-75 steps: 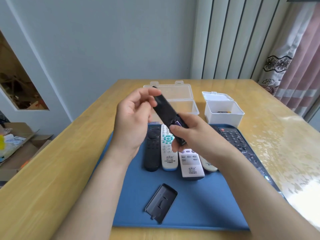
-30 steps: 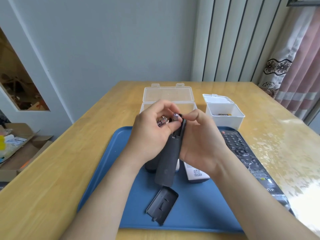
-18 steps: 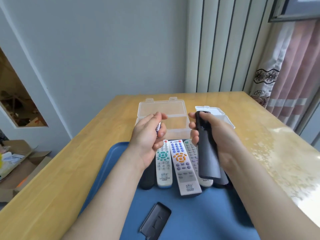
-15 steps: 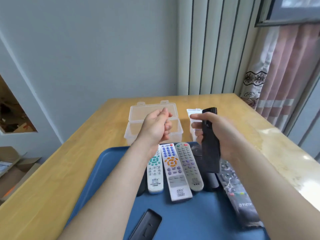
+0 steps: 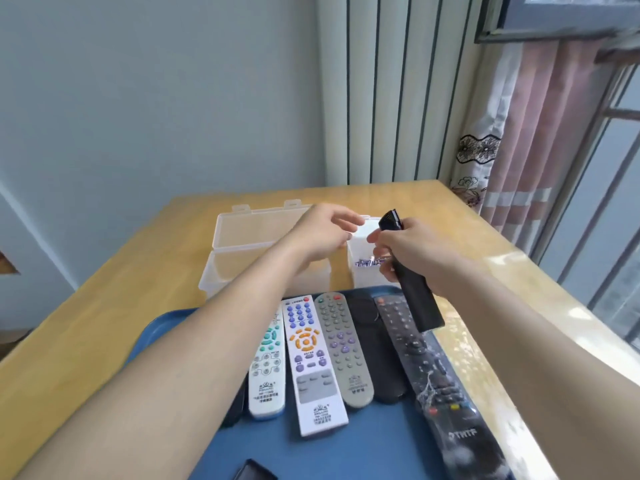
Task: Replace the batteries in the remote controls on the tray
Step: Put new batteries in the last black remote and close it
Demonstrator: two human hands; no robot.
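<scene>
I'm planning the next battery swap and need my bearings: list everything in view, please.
table: one, wooden, under everything
tray: one, blue, on table
white remotes: two, left on tray
grey remote: one, beside them
black remotes: two, lying right on tray
dark remote: one, mostly under left forearm
battery cover: one, black, tray's near edge
clear box: one, lid open, behind tray
white box: one, behind tray, holds batteries, count unclear
left hand: over the boxes
right hand: grips another black remote
</scene>
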